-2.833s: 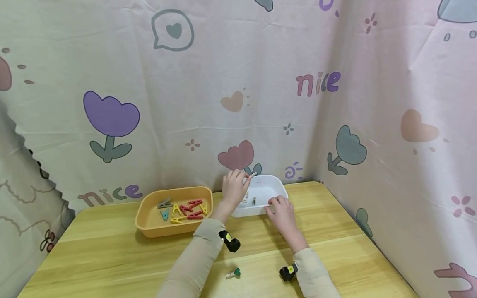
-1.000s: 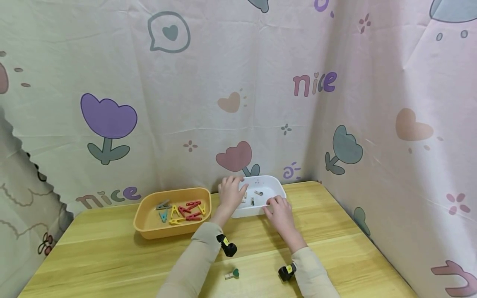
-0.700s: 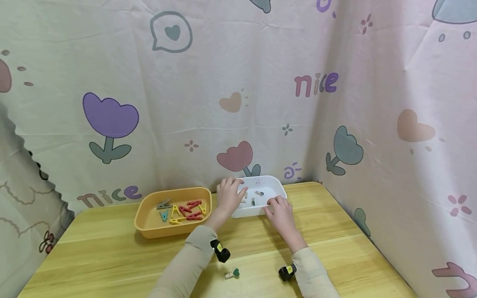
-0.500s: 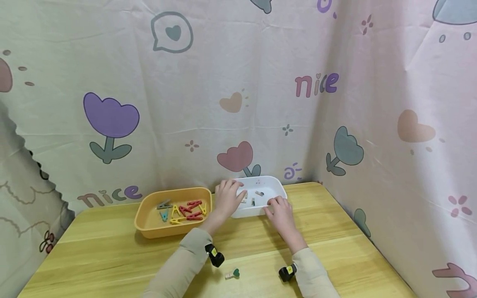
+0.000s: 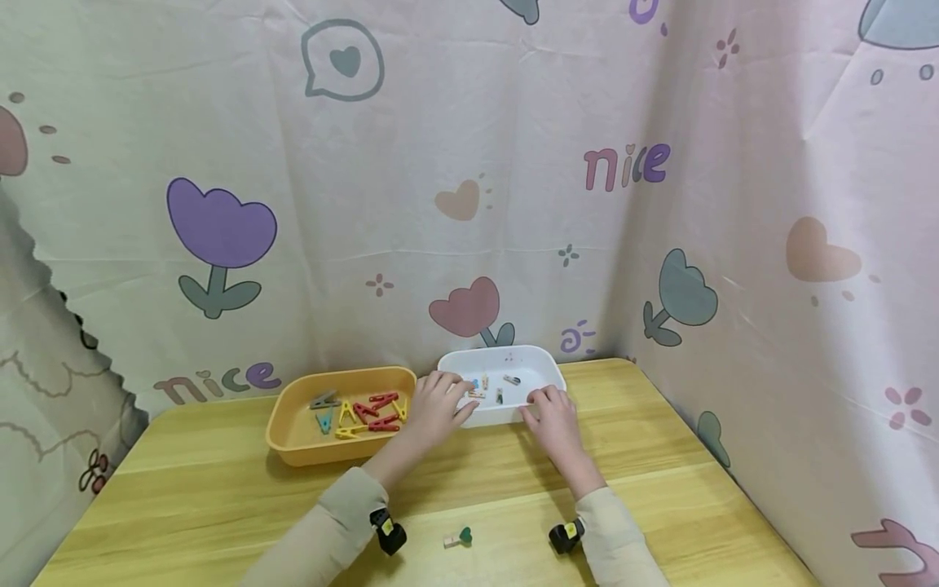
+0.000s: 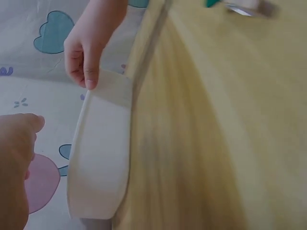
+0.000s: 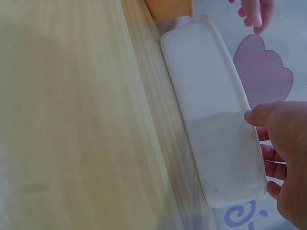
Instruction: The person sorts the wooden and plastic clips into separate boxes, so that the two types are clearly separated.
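My right hand (image 5: pixel 555 424) grips the near rim of the white bin (image 5: pixel 469 417), thumb outside and fingers inside, as the right wrist view shows. Inside that bin lie several small wooden clothespins (image 5: pixel 511 380) with decorated ends. My left hand (image 5: pixel 436 408) hovers over the bin's left end, fingers loosely extended and nothing between them. On the table in front lies one small clothespin (image 5: pixel 458 538) with a green heart. The left wrist view catches the white bin's side (image 6: pixel 100 158) and only part of my left hand (image 6: pixel 17 163).
To the left stands a yellow-orange bin (image 5: pixel 293 455) holding several red, yellow, grey and teal plastic clothespins (image 5: pixel 364 413). Both bins sit on a wooden table (image 5: pixel 220 505) near its back edge, against a printed cloth (image 5: pixel 352 204).
A small clothespin has left my left hand and lies in the white bin. That hand has drawn back toward the person and to the left. My right hand stays on the rim.
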The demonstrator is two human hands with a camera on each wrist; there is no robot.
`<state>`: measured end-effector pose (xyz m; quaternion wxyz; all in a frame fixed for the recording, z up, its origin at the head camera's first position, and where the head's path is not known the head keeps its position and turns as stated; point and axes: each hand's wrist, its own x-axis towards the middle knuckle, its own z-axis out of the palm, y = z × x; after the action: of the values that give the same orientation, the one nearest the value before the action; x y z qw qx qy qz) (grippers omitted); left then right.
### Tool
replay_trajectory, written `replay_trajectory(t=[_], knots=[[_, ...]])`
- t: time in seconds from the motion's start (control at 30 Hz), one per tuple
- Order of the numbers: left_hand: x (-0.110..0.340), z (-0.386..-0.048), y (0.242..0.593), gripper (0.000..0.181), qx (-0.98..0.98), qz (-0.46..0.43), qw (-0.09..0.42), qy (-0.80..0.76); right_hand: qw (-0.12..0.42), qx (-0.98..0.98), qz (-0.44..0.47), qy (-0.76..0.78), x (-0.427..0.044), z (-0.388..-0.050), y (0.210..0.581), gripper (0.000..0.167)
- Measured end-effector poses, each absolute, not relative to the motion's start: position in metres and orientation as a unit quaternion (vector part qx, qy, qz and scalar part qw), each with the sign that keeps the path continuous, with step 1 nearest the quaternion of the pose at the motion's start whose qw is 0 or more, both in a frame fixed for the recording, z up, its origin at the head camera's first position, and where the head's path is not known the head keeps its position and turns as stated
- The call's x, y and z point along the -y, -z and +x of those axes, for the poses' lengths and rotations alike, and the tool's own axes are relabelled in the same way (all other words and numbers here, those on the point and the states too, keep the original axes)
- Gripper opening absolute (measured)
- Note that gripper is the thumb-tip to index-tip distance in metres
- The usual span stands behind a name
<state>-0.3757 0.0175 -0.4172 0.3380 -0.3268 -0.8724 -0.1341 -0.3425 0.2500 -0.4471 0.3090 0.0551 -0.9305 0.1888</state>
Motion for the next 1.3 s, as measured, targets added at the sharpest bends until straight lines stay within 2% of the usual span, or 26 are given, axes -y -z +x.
replay_trajectory(t=[0.13, 0.47, 0.87, 1.07, 1.3], knots=[[-0.005, -0.368, 0.423, 0.027, 0.853, -0.365, 0.353, 0.12, 0.31, 0.93, 0.056, -0.189, -0.25, -0.343, 0.447, 0.017], [0.022, -0.352, 0.434, 0.026, 0.818, -0.441, 0.352, 0.108, 0.313, 0.93, 0.057, -0.185, -0.25, -0.343, 0.446, 0.018], [0.033, -0.323, 0.456, 0.028, 0.776, -0.53, 0.323, 0.116, 0.31, 0.93, 0.057, -0.19, -0.25, -0.343, 0.448, 0.018], [0.033, -0.306, 0.46, 0.023, 0.78, -0.554, 0.275, 0.093, 0.302, 0.933, 0.055, -0.189, -0.25, -0.343, 0.448, 0.018], [0.034, -0.295, 0.464, 0.017, 0.757, -0.597, 0.257, 0.062, 0.301, 0.934, 0.055, -0.187, -0.251, -0.342, 0.447, 0.018]])
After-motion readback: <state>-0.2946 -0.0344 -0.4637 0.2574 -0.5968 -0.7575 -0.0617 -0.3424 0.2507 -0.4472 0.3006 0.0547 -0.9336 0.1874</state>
